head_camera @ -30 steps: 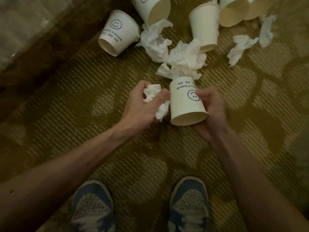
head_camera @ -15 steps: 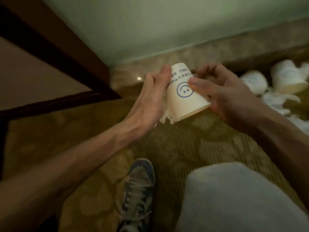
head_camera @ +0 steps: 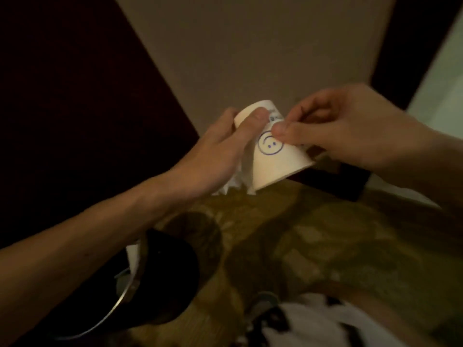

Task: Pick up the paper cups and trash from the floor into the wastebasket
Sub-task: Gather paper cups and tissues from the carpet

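Where the view is nearest: blurred white-and-dark shoe (head_camera: 269, 303) on patterned olive carpet (head_camera: 325, 246).
Round black metal-rimmed wastebasket (head_camera: 170, 276): lower left, under the left forearm; something white shows inside.
Left hand (head_camera: 215, 151): thumb wrapped over white paper cup with a blue smiley face (head_camera: 273, 166); fingers hidden behind it; crumpled white tissue (head_camera: 235, 182) pinned under the palm.
Cup position: inverted, tilted, held in the air beyond the wastebasket, not in it.
Right hand (head_camera: 350, 131): thumb and fingers pinching the cup near its base.
Beyond: beige wall (head_camera: 250, 46), dark panels either side.

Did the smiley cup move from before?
Yes. The cup was down on the carpet; now the left hand and right hand hold it well above the carpet, near the wastebasket.
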`<act>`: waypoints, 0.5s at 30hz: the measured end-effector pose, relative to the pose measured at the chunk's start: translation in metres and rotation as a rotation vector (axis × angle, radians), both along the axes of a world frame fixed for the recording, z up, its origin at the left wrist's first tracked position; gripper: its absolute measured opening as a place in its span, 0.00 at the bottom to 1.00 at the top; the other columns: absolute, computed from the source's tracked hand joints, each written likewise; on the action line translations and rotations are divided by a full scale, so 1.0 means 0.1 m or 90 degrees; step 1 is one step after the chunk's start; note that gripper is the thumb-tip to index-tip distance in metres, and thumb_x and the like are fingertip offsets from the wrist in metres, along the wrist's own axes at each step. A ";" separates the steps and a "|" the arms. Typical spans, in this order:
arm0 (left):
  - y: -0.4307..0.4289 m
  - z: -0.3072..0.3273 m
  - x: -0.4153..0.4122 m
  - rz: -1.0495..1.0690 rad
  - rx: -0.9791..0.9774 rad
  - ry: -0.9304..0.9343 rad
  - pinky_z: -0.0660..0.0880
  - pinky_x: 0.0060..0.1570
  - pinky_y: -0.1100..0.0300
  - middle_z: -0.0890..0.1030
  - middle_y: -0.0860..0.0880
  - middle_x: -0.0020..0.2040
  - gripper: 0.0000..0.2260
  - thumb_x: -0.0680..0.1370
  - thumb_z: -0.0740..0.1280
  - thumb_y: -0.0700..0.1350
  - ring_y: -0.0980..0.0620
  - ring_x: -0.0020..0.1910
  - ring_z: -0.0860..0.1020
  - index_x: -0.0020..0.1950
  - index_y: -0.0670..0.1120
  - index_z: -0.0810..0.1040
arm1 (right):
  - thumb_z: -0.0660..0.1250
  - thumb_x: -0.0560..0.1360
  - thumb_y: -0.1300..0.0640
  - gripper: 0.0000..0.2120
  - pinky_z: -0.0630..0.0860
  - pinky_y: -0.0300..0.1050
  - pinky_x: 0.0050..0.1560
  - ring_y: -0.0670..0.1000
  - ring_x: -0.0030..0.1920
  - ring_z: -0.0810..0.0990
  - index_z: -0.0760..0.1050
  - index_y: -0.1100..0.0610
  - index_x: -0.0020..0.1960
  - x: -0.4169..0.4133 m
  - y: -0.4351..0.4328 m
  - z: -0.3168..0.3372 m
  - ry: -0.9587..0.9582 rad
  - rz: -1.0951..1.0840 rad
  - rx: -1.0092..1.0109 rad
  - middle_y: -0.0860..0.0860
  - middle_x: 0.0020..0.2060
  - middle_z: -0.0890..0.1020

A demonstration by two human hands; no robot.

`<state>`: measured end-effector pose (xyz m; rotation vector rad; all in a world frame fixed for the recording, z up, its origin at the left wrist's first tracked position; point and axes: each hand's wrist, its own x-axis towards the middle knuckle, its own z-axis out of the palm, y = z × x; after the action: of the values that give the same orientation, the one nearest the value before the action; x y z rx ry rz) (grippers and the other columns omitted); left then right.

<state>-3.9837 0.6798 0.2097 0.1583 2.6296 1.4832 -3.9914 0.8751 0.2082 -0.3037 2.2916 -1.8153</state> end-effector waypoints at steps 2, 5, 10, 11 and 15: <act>-0.59 0.04 0.15 0.032 -0.004 0.027 0.77 0.38 0.67 0.83 0.61 0.45 0.17 0.75 0.62 0.66 0.62 0.44 0.82 0.53 0.55 0.76 | 0.79 0.58 0.40 0.19 0.76 0.32 0.29 0.40 0.30 0.81 0.82 0.53 0.40 -0.06 -0.57 0.04 -0.012 0.062 0.021 0.45 0.32 0.85; -1.34 -0.05 0.37 0.095 -0.016 0.007 0.75 0.36 0.71 0.83 0.62 0.46 0.17 0.75 0.63 0.65 0.62 0.43 0.83 0.55 0.56 0.75 | 0.80 0.64 0.45 0.14 0.79 0.39 0.35 0.39 0.30 0.80 0.82 0.53 0.39 -0.09 -1.41 -0.03 -0.031 0.162 0.093 0.43 0.30 0.83; -2.33 -0.33 0.61 0.178 -0.070 -0.130 0.75 0.37 0.65 0.81 0.63 0.46 0.12 0.77 0.63 0.64 0.62 0.44 0.81 0.53 0.59 0.74 | 0.79 0.67 0.49 0.14 0.82 0.40 0.38 0.44 0.38 0.84 0.81 0.57 0.44 -0.04 -2.55 -0.18 -0.090 0.284 0.221 0.49 0.39 0.84; -2.44 -0.37 0.61 0.176 -0.083 -0.148 0.76 0.40 0.62 0.82 0.60 0.46 0.16 0.73 0.63 0.67 0.60 0.44 0.81 0.54 0.59 0.74 | 0.79 0.67 0.51 0.12 0.81 0.37 0.34 0.44 0.36 0.84 0.80 0.56 0.42 -0.03 -2.67 -0.20 -0.090 0.291 0.227 0.49 0.38 0.84; -2.96 -0.61 0.74 0.214 -0.065 -0.236 0.77 0.53 0.54 0.81 0.55 0.52 0.21 0.70 0.61 0.66 0.55 0.52 0.80 0.56 0.56 0.76 | 0.77 0.70 0.53 0.12 0.83 0.49 0.48 0.53 0.46 0.84 0.77 0.56 0.48 0.09 -3.39 -0.41 -0.025 0.332 0.329 0.53 0.46 0.83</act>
<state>-3.9100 0.3836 0.1490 -0.5391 2.4957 1.3003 -3.9825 0.5365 0.1676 -0.6838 2.2687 -0.9420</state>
